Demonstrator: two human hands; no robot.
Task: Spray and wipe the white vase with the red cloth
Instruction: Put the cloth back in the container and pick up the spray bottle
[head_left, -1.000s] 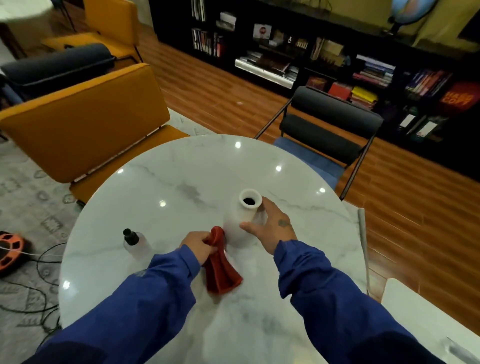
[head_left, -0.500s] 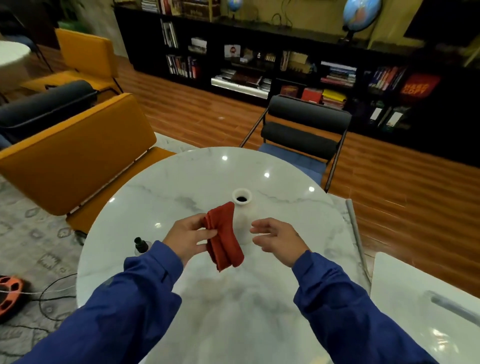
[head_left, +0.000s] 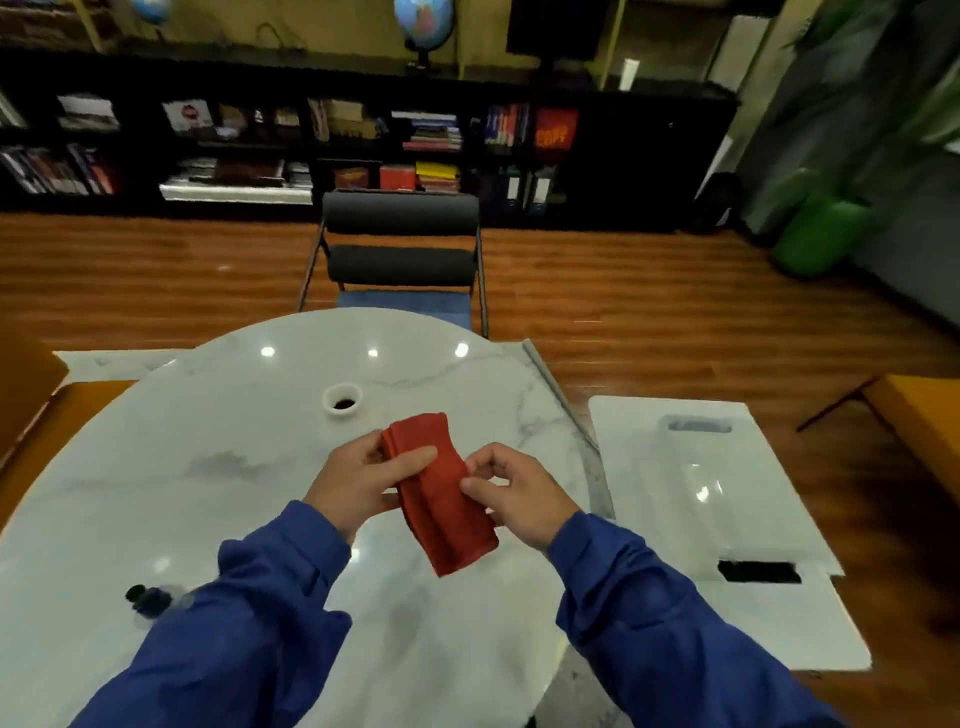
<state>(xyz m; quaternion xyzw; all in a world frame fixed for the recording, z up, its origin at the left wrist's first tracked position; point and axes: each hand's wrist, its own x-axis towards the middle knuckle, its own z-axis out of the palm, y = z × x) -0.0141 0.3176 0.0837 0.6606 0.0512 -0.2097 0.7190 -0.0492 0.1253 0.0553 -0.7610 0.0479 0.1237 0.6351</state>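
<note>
Holding red cloth above bench, vase untouched

Counts: one red cloth (head_left: 441, 493), one white vase (head_left: 342, 401), one spray bottle (head_left: 148, 597), two hands. Left hand (head_left: 358, 488) grips the folded cloth, thumb across its front. Right hand (head_left: 514, 493) pinches the cloth's right edge with its fingertips. Cloth hangs in the air, just in front of the vase, not touching it. Vase stands upright on the round marble bench (head_left: 182, 467), nobody holding it, dark opening facing up. Spray bottle with black cap sits well left of the vase, near the bench edge, partly hidden by the left blue sleeve (head_left: 249, 623). One black chair (head_left: 400, 244) beyond the vase. Shelf writing behind it is blurred, unreadable.
</note>
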